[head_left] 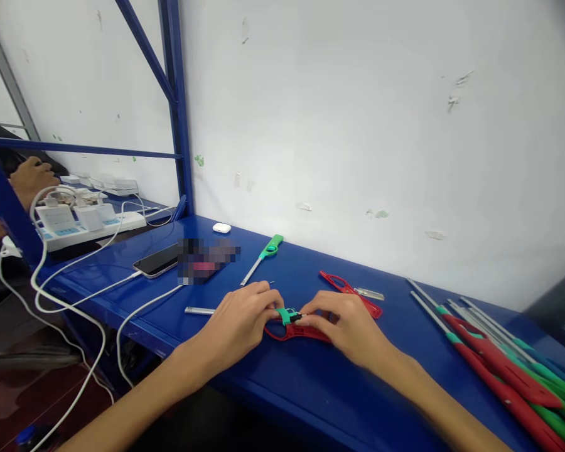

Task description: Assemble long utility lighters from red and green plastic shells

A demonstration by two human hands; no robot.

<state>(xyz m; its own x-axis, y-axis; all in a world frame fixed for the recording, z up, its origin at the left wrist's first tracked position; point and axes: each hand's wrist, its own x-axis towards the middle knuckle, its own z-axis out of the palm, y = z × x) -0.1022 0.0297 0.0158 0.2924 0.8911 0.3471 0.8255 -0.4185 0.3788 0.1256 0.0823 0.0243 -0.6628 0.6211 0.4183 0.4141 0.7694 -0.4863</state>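
Both pinch one piece — our left hand [245, 321] and right hand [344, 325] grip the red plastic shell [295, 333]; light, thin, probably springy — best held by its edges.

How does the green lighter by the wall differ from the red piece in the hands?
Colour: the green lighter has a green handle; the red shell is red with a small green part on it. Contact: the green lighter lies untouched; the left hand and right hand pinch the red shell. Both rest on the blue bench.
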